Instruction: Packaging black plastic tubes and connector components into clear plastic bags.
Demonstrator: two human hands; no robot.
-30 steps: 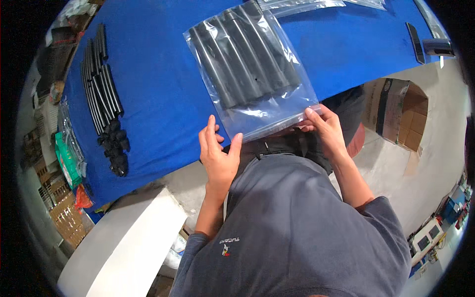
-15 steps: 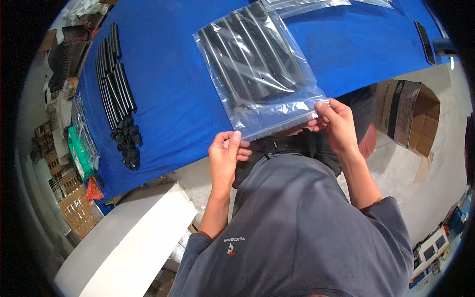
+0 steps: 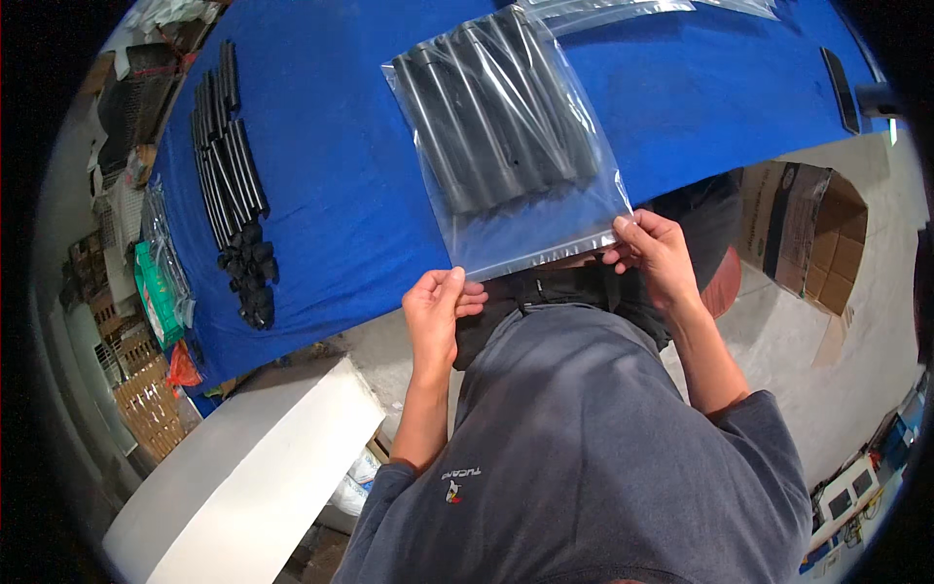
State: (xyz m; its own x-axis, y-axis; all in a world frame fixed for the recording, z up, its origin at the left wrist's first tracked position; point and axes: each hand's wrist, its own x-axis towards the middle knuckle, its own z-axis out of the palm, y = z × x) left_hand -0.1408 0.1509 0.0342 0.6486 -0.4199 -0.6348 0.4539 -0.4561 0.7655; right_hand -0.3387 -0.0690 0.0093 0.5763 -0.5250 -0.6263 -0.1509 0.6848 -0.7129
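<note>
A clear zip-seal bag (image 3: 530,232) lies on the blue-covered table, its near end reaching past the table's front edge. Inside it, several black tubes (image 3: 496,122) lie side by side. My left hand (image 3: 438,304) pinches the bag's near left corner between thumb and fingers. At the near right corner, my right hand (image 3: 654,255) grips the same edge in the same way. The sealing strip is stretched nearly straight between both hands. Whether the strip is pressed closed along its whole length, I cannot tell.
Several thin black rods (image 3: 229,161) and a heap of small black parts (image 3: 251,277) lie on the table's left. More clear bags (image 3: 623,12) are at the far edge, a dark flat device (image 3: 839,90) at the right. A cardboard box (image 3: 808,234) stands below; a white panel (image 3: 253,477) is lower left.
The bag's near edge has been pulled straighter and flatter between my hands. My left hand has shifted slightly left and nearer, and my right hand slightly nearer.
</note>
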